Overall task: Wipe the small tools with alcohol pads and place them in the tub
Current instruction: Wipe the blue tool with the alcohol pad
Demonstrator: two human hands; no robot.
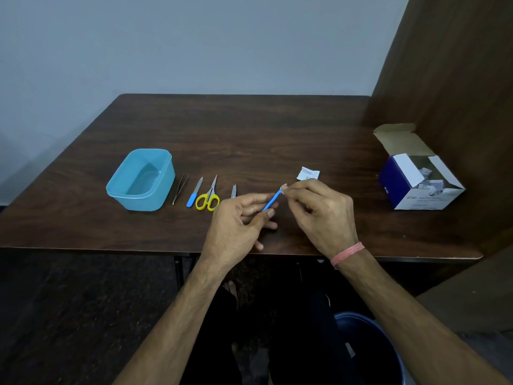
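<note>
My left hand [241, 218] holds a thin blue-handled tool [272, 200] above the table's front middle. My right hand [319, 209] pinches a small white alcohol pad [283, 188] around the tool's upper end. The light blue tub [116, 187] stands to the left with nothing visible inside. Beside it lie tweezers [180, 188], a blue-handled file [195, 192], yellow-handled scissors [208, 197] and a small metal tool [233, 191], partly hidden by my left hand.
A torn white pad wrapper [308, 173] lies behind my right hand. An open box of alcohol pads [419, 182] stands at the right by a wooden partition [458, 79]. A blue bin [369, 345] sits on the floor under the table's front edge [111, 248].
</note>
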